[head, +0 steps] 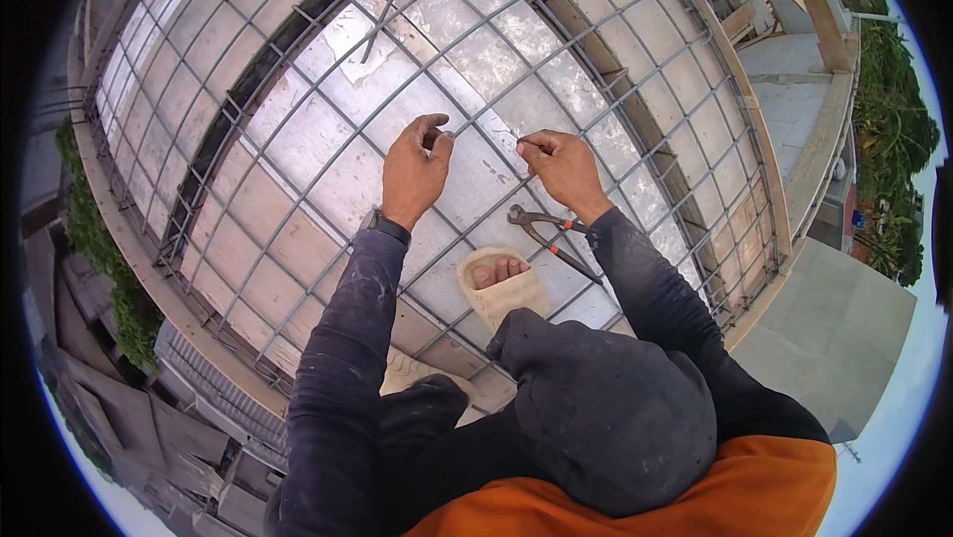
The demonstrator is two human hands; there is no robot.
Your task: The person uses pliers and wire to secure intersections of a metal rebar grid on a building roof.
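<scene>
My left hand hovers over a grid of steel reinforcing bars, thumb and forefinger slightly apart with nothing visible between them. To its right, my right hand pinches a short, thin piece of tie wire between thumb and fingertips. The wire's loose end points left, above the bars. Below my right hand lies a pair of end-cutting nippers with orange bands on dark handles. Their jaws point left, and my right forearm partly covers one handle.
Formwork panels lie beneath the bars. Deeper beam channels with bars cross the deck on both sides. A loose bar slants across the grid. My sandalled foot stands among the bars. Wooden edge boards border the deck, with lower roofs beyond.
</scene>
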